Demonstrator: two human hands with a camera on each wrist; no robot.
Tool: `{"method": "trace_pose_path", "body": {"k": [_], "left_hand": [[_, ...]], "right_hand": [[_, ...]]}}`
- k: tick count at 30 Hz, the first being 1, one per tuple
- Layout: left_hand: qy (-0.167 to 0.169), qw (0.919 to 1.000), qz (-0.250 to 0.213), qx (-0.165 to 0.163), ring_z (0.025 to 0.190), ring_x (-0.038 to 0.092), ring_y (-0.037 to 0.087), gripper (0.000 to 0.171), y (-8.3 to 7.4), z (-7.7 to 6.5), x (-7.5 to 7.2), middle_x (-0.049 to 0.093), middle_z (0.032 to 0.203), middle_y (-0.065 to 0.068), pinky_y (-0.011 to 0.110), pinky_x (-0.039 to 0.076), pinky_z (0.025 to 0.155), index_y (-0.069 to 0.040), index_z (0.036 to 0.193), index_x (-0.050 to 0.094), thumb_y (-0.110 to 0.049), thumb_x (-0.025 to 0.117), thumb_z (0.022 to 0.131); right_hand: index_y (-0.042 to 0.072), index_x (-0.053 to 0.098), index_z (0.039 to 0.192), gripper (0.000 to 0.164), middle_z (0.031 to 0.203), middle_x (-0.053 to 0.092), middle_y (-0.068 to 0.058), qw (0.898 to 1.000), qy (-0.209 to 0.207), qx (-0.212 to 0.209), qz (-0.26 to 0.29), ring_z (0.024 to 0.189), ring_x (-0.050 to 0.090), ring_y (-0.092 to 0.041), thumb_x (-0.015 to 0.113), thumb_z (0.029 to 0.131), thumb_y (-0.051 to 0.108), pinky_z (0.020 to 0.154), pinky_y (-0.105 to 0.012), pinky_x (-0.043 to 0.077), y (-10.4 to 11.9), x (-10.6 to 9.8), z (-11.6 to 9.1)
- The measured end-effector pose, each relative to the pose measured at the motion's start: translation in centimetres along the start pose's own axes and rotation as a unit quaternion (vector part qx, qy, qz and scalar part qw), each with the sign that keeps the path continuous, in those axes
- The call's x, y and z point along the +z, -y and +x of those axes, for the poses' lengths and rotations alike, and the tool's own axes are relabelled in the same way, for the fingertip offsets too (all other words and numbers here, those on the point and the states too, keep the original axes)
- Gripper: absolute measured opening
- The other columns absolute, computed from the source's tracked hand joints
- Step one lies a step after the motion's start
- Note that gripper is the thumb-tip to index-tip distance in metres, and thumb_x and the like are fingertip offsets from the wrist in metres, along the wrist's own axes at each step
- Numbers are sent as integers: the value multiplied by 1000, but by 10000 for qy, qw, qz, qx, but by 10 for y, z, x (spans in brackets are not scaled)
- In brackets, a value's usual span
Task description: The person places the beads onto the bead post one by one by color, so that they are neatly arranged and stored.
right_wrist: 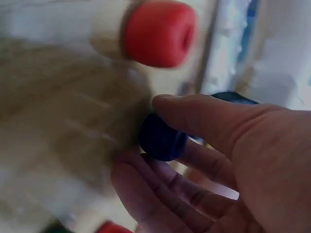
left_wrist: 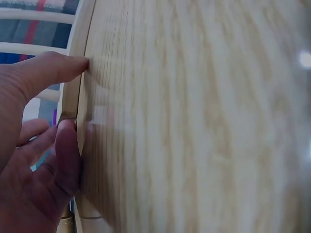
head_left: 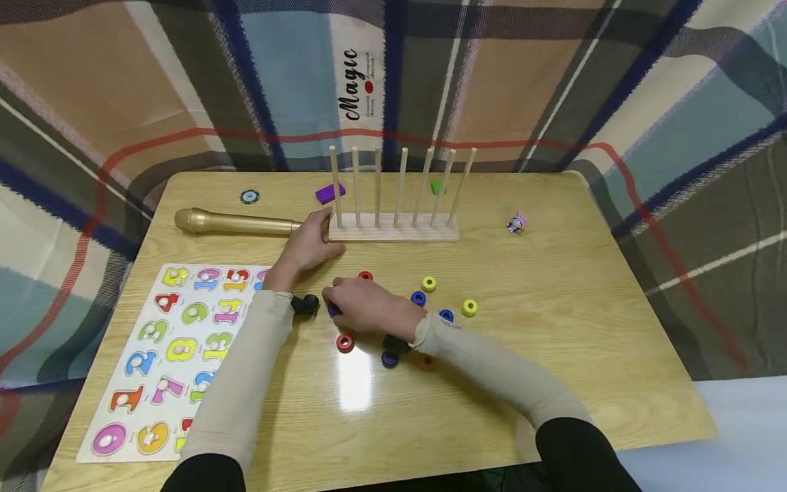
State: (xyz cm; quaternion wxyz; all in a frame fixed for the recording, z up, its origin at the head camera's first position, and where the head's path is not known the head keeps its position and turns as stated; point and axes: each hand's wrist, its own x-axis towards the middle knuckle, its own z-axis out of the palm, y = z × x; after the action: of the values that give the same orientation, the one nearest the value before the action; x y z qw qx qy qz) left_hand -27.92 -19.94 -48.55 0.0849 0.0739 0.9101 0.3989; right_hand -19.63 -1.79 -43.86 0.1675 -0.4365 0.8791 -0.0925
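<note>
A wooden peg rack with several upright rods stands toward the back of the table. My left hand grips the left end of its base, thumb on the front edge and fingers curled at the end in the left wrist view. Lower down, my right hand pinches a dark blue ring bead between thumb and fingers, low over the table. A red bead lies just below this hand. Blue beads, yellow beads and another red bead lie around it.
A number puzzle board lies at left, partly under my left forearm. Behind it is a gold microphone. A poker chip, purple block and green piece lie at the back; a small figurine is at right.
</note>
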Motion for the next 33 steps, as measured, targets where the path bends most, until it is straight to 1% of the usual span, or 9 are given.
{"method": "trace_pose_path", "body": {"k": [3, 5, 10, 12, 15, 22, 27, 29, 33], "left_hand": [[-58, 9998, 165, 40, 94, 53, 33, 87, -1, 1, 0, 50, 134, 22, 51, 42, 91, -4, 168, 28, -18, 75, 96], [-89, 9996, 261, 100, 91, 54, 30, 84, -1, 2, 2, 52, 125, 20, 48, 43, 89, -3, 167, 31, -18, 75, 97], [-192, 9995, 227, 98, 88, 53, 29, 79, 1, -2, 8, 52, 111, 16, 46, 42, 83, -1, 164, 35, -19, 77, 99], [-219, 9995, 199, 47, 87, 52, 30, 79, 2, -5, 9, 52, 109, 16, 46, 41, 81, -2, 164, 36, -19, 77, 100], [-225, 9995, 205, 0, 88, 53, 30, 77, 3, -9, 10, 53, 109, 16, 45, 40, 81, -3, 165, 36, -19, 76, 101], [-241, 9995, 193, 16, 94, 54, 31, 75, 3, -8, 9, 54, 115, 16, 47, 41, 87, -5, 166, 36, -20, 73, 102], [-274, 9993, 248, 7, 95, 54, 32, 75, 2, -6, 6, 54, 114, 16, 50, 43, 89, -5, 165, 36, -20, 74, 102], [-298, 9992, 276, 7, 96, 54, 32, 76, 2, -6, 3, 54, 114, 17, 51, 43, 91, -4, 165, 35, -20, 75, 102], [-295, 9991, 309, 3, 94, 54, 33, 77, 1, -7, 1, 55, 111, 17, 52, 44, 89, -4, 165, 35, -20, 75, 101]], "right_hand": [[8, 71, 123, 25, 113, 69, -6, 9979, -405, 135, 482, 98, 67, -19, 76, 100, 18, 83, -30, 55, -9, -26, -6], [5, 70, 127, 31, 117, 69, -9, 9908, -953, 357, 891, 103, 69, -22, 77, 99, 15, 86, -31, 57, -17, -54, -12], [3, 70, 129, 32, 118, 65, -12, 9450, -2856, 688, 1441, 93, 68, -21, 77, 99, 13, 80, -30, 57, -38, -120, -13], [5, 70, 132, 33, 120, 64, -12, 9302, -3307, 693, 1435, 92, 67, -20, 75, 101, 15, 81, -30, 56, -43, -137, -6], [7, 70, 136, 34, 124, 64, -11, 9289, -3375, 719, 1341, 94, 68, -20, 73, 104, 18, 85, -31, 56, -45, -150, 6], [10, 70, 141, 38, 131, 65, -9, 9435, -3038, 942, 933, 114, 66, -21, 70, 105, 22, 94, -33, 55, -42, -155, 27], [10, 64, 148, 46, 142, 65, -10, 9559, -2624, 1189, 569, 115, 69, -20, 69, 106, 27, 95, -36, 57, -41, -157, 31], [10, 61, 152, 50, 147, 62, -11, 9548, -2690, 1157, 505, 111, 70, -22, 69, 106, 29, 93, -37, 58, -41, -155, 29], [9, 60, 151, 49, 148, 57, -12, 9420, -3220, 761, 566, 92, 68, -23, 69, 106, 28, 83, -38, 57, -39, -139, 10]]}}
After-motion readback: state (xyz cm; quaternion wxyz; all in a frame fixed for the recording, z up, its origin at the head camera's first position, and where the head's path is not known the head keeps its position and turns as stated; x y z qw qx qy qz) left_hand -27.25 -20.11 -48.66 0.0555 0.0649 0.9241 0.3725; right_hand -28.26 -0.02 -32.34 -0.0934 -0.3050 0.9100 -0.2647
